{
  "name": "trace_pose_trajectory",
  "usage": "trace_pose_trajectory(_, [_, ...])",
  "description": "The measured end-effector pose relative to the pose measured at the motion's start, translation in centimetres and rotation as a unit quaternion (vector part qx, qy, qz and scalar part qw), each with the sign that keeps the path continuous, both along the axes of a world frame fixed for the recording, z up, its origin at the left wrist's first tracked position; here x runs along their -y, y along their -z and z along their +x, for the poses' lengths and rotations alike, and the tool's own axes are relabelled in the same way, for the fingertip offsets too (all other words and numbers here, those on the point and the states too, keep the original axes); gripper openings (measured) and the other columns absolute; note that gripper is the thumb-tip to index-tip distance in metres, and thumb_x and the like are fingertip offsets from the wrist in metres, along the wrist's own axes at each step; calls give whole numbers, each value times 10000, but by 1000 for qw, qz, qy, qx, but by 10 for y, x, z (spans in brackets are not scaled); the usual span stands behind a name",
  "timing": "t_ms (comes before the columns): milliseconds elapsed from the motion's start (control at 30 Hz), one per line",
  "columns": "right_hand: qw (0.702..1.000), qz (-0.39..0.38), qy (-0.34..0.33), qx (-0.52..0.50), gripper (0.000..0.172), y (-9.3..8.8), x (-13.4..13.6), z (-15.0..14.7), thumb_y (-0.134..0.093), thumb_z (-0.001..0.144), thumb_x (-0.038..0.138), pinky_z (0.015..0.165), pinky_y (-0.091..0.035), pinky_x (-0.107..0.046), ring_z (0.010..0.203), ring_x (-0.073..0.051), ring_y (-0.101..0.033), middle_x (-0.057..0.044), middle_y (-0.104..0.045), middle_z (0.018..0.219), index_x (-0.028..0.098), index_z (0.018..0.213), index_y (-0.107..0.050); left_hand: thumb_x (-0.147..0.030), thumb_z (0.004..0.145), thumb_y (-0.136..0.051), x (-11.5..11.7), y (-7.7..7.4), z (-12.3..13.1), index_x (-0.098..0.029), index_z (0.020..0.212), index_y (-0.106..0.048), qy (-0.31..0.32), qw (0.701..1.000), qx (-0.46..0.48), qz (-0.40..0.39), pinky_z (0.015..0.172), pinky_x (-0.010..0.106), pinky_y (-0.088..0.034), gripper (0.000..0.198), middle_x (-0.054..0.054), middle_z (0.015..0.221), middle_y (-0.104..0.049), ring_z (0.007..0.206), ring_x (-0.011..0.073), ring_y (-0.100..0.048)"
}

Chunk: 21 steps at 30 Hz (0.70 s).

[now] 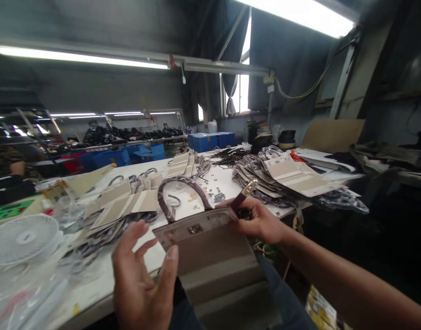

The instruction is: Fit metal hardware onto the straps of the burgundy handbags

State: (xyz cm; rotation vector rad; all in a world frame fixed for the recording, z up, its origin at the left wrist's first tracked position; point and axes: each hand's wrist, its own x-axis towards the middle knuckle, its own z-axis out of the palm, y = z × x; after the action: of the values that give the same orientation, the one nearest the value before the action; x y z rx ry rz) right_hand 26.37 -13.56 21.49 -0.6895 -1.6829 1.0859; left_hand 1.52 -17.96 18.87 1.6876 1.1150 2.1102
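An unfinished handbag panel (pixel 213 256), brownish-grey with a dark looped handle (pixel 167 195) wrapped in clear film, is tilted up in front of me. A small metal fitting (pixel 194 229) sits near its top edge. My right hand (pixel 258 222) is closed on the panel's upper right corner. Beside those fingers, a dark red strip with a gold-coloured metal end (pixel 244 195) sticks up; how it is held is partly hidden. At the panel's left edge, my left hand (pixel 143 275) is open with its fingers spread, the thumb close to the panel or touching it.
Stacked bag panels lie on the white table at left (pixel 123 201) and right (pixel 292 174). Small metal fittings (pixel 219 197) are scattered between them. A white fan (pixel 24 238) and clear plastic bags (pixel 28 298) occupy the left side. Blue boxes (pixel 210 142) stand farther back.
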Motion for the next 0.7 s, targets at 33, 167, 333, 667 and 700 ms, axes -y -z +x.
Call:
trace_pose_trajectory(33, [999,-9,-30,14,348,-12,-5,9,-788,821,336,706,-516,-258,796,-178,-649,-42,-720,871,119,1093,-781,-334,823,-820,-5,-4,-9,-270,1515,-481,-13,1000,-12,5,1248,504,-361,774,113,1544,-500,1442,330,-476])
trace_pose_trajectory(167, [981,-58,-141,117,334,-40,-30,25,-761,797,267,697,-521,-248,789,-173,-652,-50,-733,914,107,1089,-790,-450,835,-803,-21,-2,-33,-254,1502,-533,142,974,1,-176,1208,502,-417,746,126,1458,-627,1410,360,-533])
trace_pose_trajectory(333, [950,-88,-182,238,443,-12,-86,22,-767,755,255,794,-528,-278,871,-197,-663,-42,-744,986,119,1176,-777,-488,737,-874,-40,56,-21,-179,1302,-711,377,832,75,-400,954,476,-602,665,164,1214,-770,1109,389,-728])
trace_pose_trajectory(667, [890,-83,-131,430,467,102,-198,-3,-808,714,315,665,-421,-241,724,-149,-583,24,-667,779,177,1160,-797,-425,640,-937,-79,200,41,-107,1039,-795,261,744,326,-522,806,434,-650,529,149,930,-821,852,335,-794])
trace_pose_trajectory(700, [884,-78,-126,443,465,107,-205,-8,-808,714,314,666,-419,-241,727,-151,-588,20,-670,785,181,1160,-799,-398,642,-936,-84,206,42,-105,1035,-794,247,737,345,-525,809,433,-653,510,150,923,-821,865,336,-796])
